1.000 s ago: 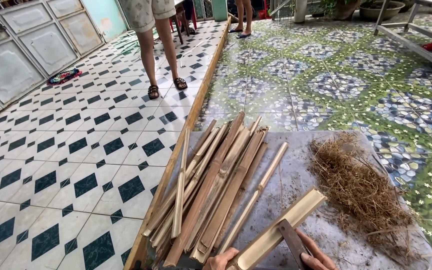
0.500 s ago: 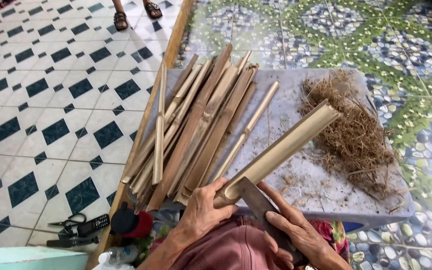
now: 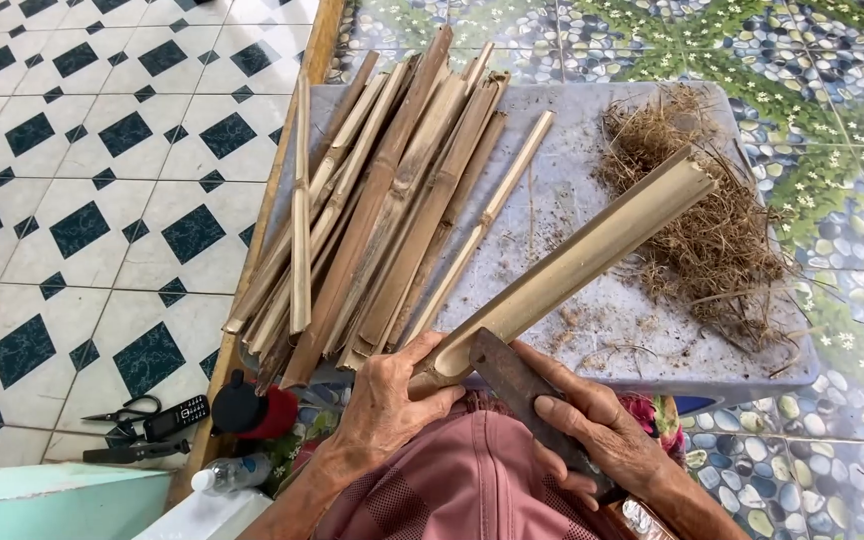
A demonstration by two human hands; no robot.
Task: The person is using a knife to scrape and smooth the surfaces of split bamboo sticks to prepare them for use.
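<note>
Left hand: the left hand (image 3: 384,405) is closed around the near end of a split bamboo section (image 3: 562,270), thumb over the hollow inner face, holding it firmly.
Right hand: the right hand (image 3: 592,425) is wrapped round the handle of a heavy dark blade (image 3: 510,375), fingers curled tight; the blade's top edge sits against the near end of the bamboo section, just beside the left thumb.
Bamboo section: a long half-round piece, hollow side up, running from the hands up and to the right across the grey slab (image 3: 592,180), its far end raised above the slab's right part.
Split strips: a pile of bamboo slats (image 3: 382,210) lies on the slab's left half, fanned lengthwise, some overhanging the slab's near edge.
Fibre heap: a tangle of dry brown fibre (image 3: 712,230) sits on the slab's right side, under and beyond the far end of the held piece.
Left of the slab: a wooden rail (image 3: 272,190) runs along its left edge; near the slab's near-left corner lie scissors (image 3: 127,412), a small handset (image 3: 177,415) and a black and red bottle (image 3: 247,410).
Progress: judging by the pile, many strips are already split; the held section is whole across its width, with the blade set at its end and no cut visible in it yet.
</note>
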